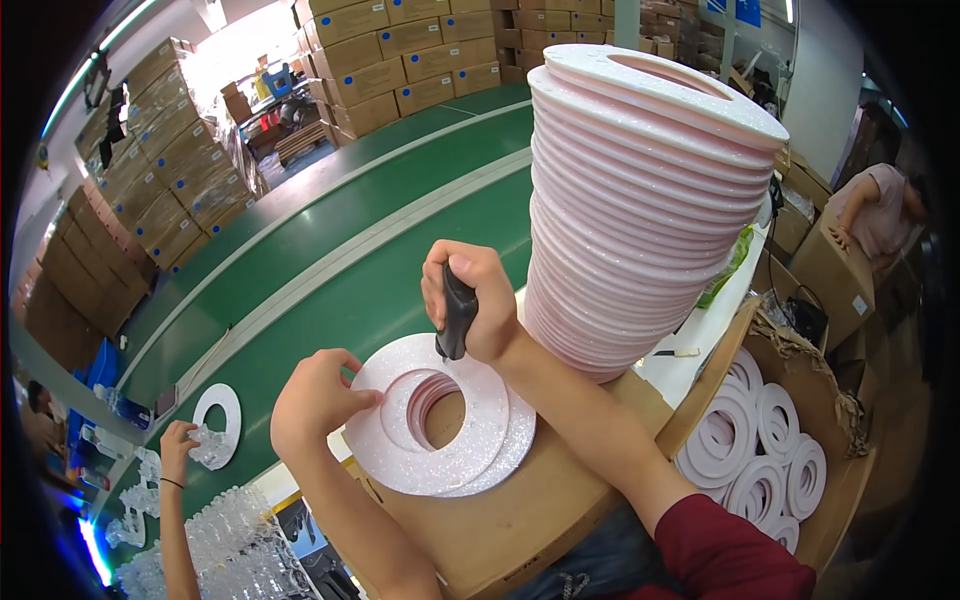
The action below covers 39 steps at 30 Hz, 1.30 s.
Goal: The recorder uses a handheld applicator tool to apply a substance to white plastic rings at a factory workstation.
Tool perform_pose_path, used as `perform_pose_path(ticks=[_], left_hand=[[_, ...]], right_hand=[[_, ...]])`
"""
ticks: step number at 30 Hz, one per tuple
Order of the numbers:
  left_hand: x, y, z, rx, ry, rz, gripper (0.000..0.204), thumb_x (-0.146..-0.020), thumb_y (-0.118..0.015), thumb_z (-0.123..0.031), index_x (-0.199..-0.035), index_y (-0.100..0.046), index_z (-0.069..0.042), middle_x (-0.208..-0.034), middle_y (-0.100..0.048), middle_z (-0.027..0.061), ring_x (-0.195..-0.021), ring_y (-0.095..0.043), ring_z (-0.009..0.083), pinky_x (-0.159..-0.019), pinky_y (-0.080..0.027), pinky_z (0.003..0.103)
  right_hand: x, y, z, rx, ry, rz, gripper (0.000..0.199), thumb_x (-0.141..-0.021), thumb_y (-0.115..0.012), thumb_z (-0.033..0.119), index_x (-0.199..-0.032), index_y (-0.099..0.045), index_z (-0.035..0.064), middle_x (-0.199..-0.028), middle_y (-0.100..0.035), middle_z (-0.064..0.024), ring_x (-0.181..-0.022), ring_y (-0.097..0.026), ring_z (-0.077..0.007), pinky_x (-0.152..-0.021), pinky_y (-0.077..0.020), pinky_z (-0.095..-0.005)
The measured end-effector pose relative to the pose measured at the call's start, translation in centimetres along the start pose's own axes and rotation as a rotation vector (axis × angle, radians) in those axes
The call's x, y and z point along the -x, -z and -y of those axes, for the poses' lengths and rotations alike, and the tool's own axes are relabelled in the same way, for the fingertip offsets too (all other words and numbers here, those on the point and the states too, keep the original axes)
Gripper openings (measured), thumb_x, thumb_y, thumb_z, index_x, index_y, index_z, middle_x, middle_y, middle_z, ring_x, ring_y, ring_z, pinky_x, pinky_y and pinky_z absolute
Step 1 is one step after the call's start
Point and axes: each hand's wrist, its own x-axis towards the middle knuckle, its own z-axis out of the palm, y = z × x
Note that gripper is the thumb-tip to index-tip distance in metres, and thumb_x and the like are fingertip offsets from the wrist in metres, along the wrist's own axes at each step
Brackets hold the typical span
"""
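In front of me a flat, glittery pale-pink ring (405,455) lies on top of other rings, slightly out of line with the one below. My left hand (318,398) grips its left edge, thumb on the upper face and fingers curled at the rim. Closed in a fist, my right hand (475,298) holds a black-handled tool (457,315) upright. Its tip points down at the ring's far side, close to the centre hole; the exact kind of tool cannot be made out. Cardboard (500,535) lies under the rings.
A tall stack of similar rings (640,220) rises beyond my right forearm. To the right, an open carton (690,430) holds several rings. Another person's hand (178,445) touches a ring (228,410) on the green conveyor (270,380). Clear plastic pieces (225,550) lie lower left.
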Motion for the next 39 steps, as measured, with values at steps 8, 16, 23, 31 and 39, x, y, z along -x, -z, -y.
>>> perform_pose_path(ticks=[8,16,23,31,39], left_hand=[[-0.2,-0.1,0.0,-0.004,-0.008,0.006,0.051,-0.064,-0.091,-0.027,-0.108,-0.076,-0.005,-0.087,-0.072,0.0093,-0.078,-0.070,0.0235,-0.070,-0.055,0.036],[-0.2,-0.1,0.0,-0.001,-0.008,0.000,0.051,-0.064,-0.092,-0.026,-0.108,-0.076,-0.005,-0.089,-0.073,0.0098,-0.080,-0.071,0.0237,-0.071,-0.055,0.036],[-0.2,-0.2,0.3,-0.004,-0.009,-0.009,0.052,-0.064,-0.091,-0.026,-0.109,-0.076,-0.005,-0.089,-0.072,0.0098,-0.080,-0.071,0.0234,-0.071,-0.055,0.036],[-0.2,-0.1,0.3,0.009,0.009,-0.007,0.051,-0.064,-0.091,-0.025,-0.109,-0.076,-0.004,-0.088,-0.072,0.0095,-0.078,-0.070,0.0230,-0.071,-0.055,0.036],[-0.2,-0.1,0.3,0.002,0.003,-0.009,0.052,-0.064,-0.092,-0.025,-0.109,-0.076,-0.005,-0.087,-0.071,0.0092,-0.078,-0.069,0.0227,-0.071,-0.055,0.036]], right_hand=[[-0.1,0.1,-0.1,0.052,-0.025,0.026,0.041,-0.093,-0.045,0.039,-0.075,-0.050,0.0030,-0.058,-0.051,-0.0057,-0.051,-0.047,-0.0132,-0.051,-0.0389,-0.0266],[-0.4,0.1,0.5,0.016,0.008,-0.025,0.041,-0.096,-0.042,0.040,-0.080,-0.051,0.0035,-0.059,-0.052,-0.0063,-0.054,-0.049,-0.0132,-0.054,-0.0405,-0.0261],[0.0,0.7,0.8,0.170,0.066,-0.049,0.043,-0.093,-0.045,0.041,-0.077,-0.052,0.0014,-0.060,-0.052,-0.0064,-0.051,-0.047,-0.0128,-0.050,-0.0384,-0.0267],[-0.2,0.8,0.8,0.223,0.075,-0.072,0.039,-0.090,-0.044,0.036,-0.077,-0.052,0.0005,-0.059,-0.050,-0.0066,-0.050,-0.046,-0.0125,-0.049,-0.0377,-0.0269],[-0.5,1.2,0.2,0.247,0.059,-0.065,0.037,-0.091,-0.044,0.035,-0.079,-0.052,0.0015,-0.060,-0.052,-0.0073,-0.050,-0.048,-0.0126,-0.049,-0.0372,-0.0266]])
